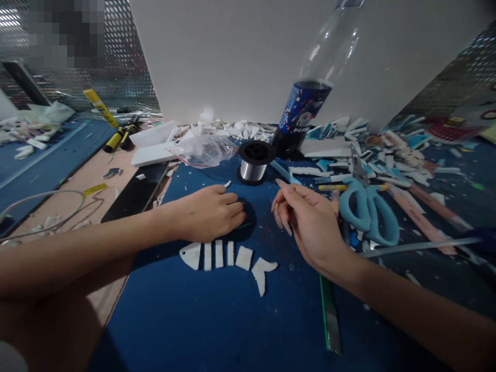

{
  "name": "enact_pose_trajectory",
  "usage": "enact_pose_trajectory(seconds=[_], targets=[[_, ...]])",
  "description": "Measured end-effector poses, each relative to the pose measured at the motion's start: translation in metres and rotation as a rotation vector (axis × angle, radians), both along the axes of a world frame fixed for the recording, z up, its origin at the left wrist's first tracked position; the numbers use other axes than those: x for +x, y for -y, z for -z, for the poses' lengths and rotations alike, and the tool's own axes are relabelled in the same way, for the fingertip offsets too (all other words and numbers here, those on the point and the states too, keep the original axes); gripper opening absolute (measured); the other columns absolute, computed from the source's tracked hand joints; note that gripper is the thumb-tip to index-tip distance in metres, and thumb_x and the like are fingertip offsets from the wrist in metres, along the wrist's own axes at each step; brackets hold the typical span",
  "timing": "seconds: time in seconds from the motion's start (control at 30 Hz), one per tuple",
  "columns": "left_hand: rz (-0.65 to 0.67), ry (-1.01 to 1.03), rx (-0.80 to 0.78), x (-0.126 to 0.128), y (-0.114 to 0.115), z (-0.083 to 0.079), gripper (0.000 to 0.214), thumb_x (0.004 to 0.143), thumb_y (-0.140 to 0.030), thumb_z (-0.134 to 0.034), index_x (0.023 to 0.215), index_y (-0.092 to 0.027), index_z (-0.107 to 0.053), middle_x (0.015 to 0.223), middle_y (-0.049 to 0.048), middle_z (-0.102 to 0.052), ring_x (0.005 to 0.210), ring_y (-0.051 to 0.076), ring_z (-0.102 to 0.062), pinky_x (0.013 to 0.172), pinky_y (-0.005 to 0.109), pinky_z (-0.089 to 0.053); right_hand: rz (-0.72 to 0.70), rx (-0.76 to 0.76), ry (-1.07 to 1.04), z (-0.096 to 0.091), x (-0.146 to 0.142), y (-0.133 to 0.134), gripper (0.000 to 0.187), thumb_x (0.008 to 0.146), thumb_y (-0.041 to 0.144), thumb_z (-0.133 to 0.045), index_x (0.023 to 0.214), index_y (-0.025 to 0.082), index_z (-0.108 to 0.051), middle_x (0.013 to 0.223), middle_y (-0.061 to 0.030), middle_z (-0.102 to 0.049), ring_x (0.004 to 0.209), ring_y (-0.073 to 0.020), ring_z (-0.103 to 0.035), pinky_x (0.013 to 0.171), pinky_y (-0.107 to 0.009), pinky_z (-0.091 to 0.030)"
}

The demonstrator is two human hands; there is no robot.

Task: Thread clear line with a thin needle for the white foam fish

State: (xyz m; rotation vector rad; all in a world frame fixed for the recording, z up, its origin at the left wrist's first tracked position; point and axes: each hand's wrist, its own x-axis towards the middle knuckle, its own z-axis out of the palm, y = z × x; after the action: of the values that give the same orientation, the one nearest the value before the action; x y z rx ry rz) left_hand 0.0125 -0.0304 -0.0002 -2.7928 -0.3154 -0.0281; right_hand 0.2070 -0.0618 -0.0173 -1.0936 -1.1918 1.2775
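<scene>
My left hand (215, 213) rests on the blue mat (217, 325) with its fingers curled in. Whatever lies inside them is hidden, though a thin greenish edge shows by the fingertips. Just below it lie several white foam pieces laid out as a fish: a head (191, 257) with a small hole, narrow strips (219, 253), a wider block (244, 258) and a forked tail (263, 274). My right hand (310, 214) hovers to the right, fingers loosely bent and apart, holding nothing visible. Between and beyond the hands stands a spool of silvery wire (253, 168).
A cola bottle (306, 103) stands behind the spool. Light-blue scissors (368, 209) lie right of my right hand, and a green-edged flat blade (329, 315) below it. Foam scraps (387, 155) pile along the white board (232, 57). A plastic bag (207, 150) and dark phone-like slab (135, 192) lie left.
</scene>
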Motion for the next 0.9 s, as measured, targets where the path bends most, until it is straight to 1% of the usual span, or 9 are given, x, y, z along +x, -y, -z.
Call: enact_pose_trajectory(seconds=[0.1, 0.27, 0.37, 0.47, 0.57, 0.67, 0.73, 0.8, 0.9], targets=[[-0.014, -0.004, 0.008, 0.000, 0.000, 0.002, 0.017, 0.087, -0.018, -0.042, 0.087, -0.014, -0.059, 0.077, 0.0070, -0.062, 0.067, 0.017, -0.051, 0.057, 0.031, -0.031, -0.014, 0.001, -0.004, 0.001, 0.000, 0.000, 0.034, 0.090, 0.038, -0.049, 0.060, 0.020, -0.051, 0.043, 0.0040, -0.044, 0.040, -0.0092, -0.044, 0.049, -0.025, -0.040], [0.073, 0.013, 0.014, -0.001, -0.005, 0.000, 0.022, 0.090, -0.015, -0.037, 0.084, -0.015, -0.057, 0.073, 0.0045, -0.060, 0.066, 0.016, -0.052, 0.057, 0.030, -0.033, -0.016, 0.008, -0.012, 0.002, 0.000, 0.000, 0.034, 0.090, 0.036, -0.049, 0.062, 0.019, -0.053, 0.042, 0.0044, -0.045, 0.040, -0.0079, -0.043, 0.048, -0.023, -0.039], [0.075, 0.125, -0.006, -0.001, -0.006, -0.002, 0.027, 0.093, -0.018, -0.033, 0.077, -0.015, -0.055, 0.070, 0.0033, -0.059, 0.062, 0.013, -0.051, 0.056, 0.029, -0.034, -0.013, -0.004, 0.007, 0.001, 0.001, 0.000, 0.035, 0.091, 0.035, -0.048, 0.061, 0.019, -0.053, 0.042, 0.0045, -0.044, 0.039, -0.0077, -0.042, 0.046, -0.023, -0.037], [0.060, 0.311, -0.082, -0.002, -0.006, 0.000, 0.030, 0.093, -0.021, -0.033, 0.072, -0.015, -0.053, 0.067, 0.0030, -0.060, 0.057, 0.011, -0.050, 0.055, 0.026, -0.036, 0.000, -0.006, 0.018, -0.001, 0.000, 0.001, 0.035, 0.092, 0.033, -0.047, 0.061, 0.018, -0.053, 0.042, 0.0047, -0.045, 0.038, -0.0068, -0.042, 0.046, -0.022, -0.037], [-0.014, 0.575, -0.306, -0.002, -0.005, 0.002, 0.024, 0.092, -0.023, -0.040, 0.074, -0.013, -0.054, 0.068, 0.0035, -0.061, 0.060, 0.009, -0.054, 0.055, 0.021, -0.040, -0.010, -0.003, 0.020, -0.001, -0.002, 0.001, 0.034, 0.091, 0.032, -0.047, 0.061, 0.018, -0.053, 0.041, 0.0051, -0.045, 0.036, -0.0063, -0.041, 0.044, -0.021, -0.037], [-0.229, 0.835, -0.673, 0.000, -0.004, 0.005, 0.019, 0.088, -0.026, -0.048, 0.075, -0.014, -0.054, 0.065, 0.0013, -0.059, 0.056, 0.007, -0.053, 0.051, 0.017, -0.041, -0.059, 0.014, 0.039, -0.002, -0.003, 0.003, 0.033, 0.091, 0.034, -0.048, 0.062, 0.019, -0.052, 0.041, 0.0060, -0.045, 0.035, -0.0063, -0.041, 0.042, -0.021, -0.038], [-0.360, 0.965, -0.926, 0.002, -0.002, 0.006, 0.019, 0.089, -0.028, -0.047, 0.077, -0.014, -0.050, 0.063, -0.0012, -0.054, 0.053, 0.006, -0.050, 0.049, 0.017, -0.041, -0.097, 0.019, 0.064, -0.003, -0.004, 0.005, 0.032, 0.091, 0.035, -0.048, 0.064, 0.019, -0.052, 0.042, 0.0060, -0.046, 0.035, -0.0064, -0.043, 0.041, -0.021, -0.039], [-0.429, 1.037, -1.121, 0.005, 0.001, 0.008, 0.021, 0.092, -0.030, -0.042, 0.078, -0.015, -0.046, 0.060, -0.0035, -0.048, 0.051, 0.005, -0.046, 0.048, 0.016, -0.039, -0.132, 0.003, 0.098, -0.005, -0.005, 0.007, 0.032, 0.091, 0.037, -0.048, 0.065, 0.019, -0.051, 0.043, 0.0059, -0.047, 0.035, -0.0068, -0.044, 0.039, -0.021, -0.039], [-0.497, 1.013, -1.252, 0.007, 0.005, 0.010, 0.028, 0.094, -0.032, -0.035, 0.073, -0.016, -0.043, 0.057, -0.0051, -0.042, 0.048, 0.004, -0.038, 0.045, 0.015, -0.035, -0.185, -0.047, 0.142, -0.008, -0.005, 0.009, 0.030, 0.090, 0.037, -0.048, 0.066, 0.019, -0.051, 0.045, 0.0058, -0.048, 0.036, -0.0074, -0.046, 0.039, -0.021, -0.042]])
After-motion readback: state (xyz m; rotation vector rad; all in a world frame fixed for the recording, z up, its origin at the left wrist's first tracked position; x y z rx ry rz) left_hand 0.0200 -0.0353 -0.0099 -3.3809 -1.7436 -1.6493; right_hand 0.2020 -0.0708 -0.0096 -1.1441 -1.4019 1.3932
